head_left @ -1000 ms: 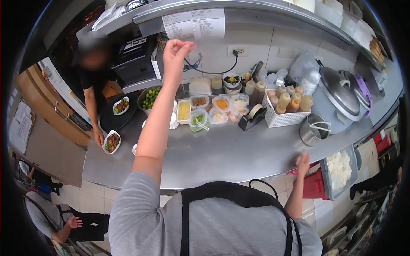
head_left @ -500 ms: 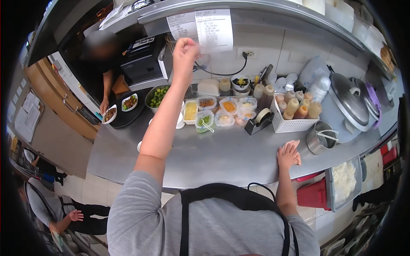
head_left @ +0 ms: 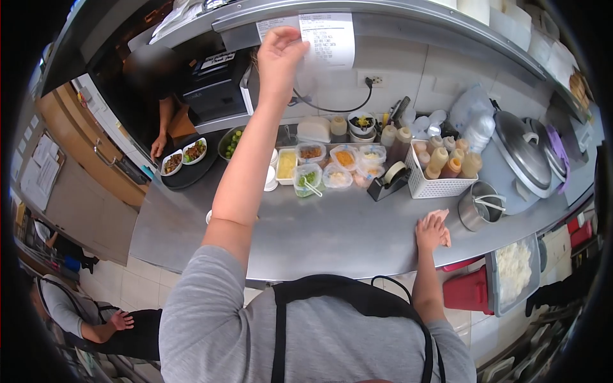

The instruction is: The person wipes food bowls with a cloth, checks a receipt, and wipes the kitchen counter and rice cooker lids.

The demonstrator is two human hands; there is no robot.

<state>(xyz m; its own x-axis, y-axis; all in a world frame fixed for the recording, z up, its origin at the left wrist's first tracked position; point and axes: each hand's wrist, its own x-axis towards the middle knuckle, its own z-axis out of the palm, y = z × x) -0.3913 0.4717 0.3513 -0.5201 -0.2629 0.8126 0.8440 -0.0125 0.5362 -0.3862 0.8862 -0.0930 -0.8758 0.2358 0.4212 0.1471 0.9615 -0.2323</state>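
Observation:
My left hand (head_left: 283,54) is raised below the overhead shelf, with its fingers curled at the left edge of a printed receipt (head_left: 329,41). A second receipt (head_left: 271,29) hangs beside it, partly covered by that hand; the exact grip is partly hidden. My right hand (head_left: 431,231) rests on a folded pink cloth (head_left: 444,220) on the steel counter (head_left: 332,236), fingers over it. Close to this hand stand a metal pot (head_left: 476,210) with utensils and a white basket (head_left: 440,187) of sauce bottles.
Tubs of toppings (head_left: 345,156), a tape dispenser (head_left: 387,182) and a bowl of green citrus (head_left: 231,143) line the counter's back. At left, a co-worker's hand (head_left: 158,145) is near two filled bowls (head_left: 183,157) on a black tray. Another person (head_left: 89,316) stands lower left.
My left hand has risen to the receipts, covering part of the left one. The co-worker's left-hand bowl has shifted right against the other bowl. My right hand stays on the cloth.

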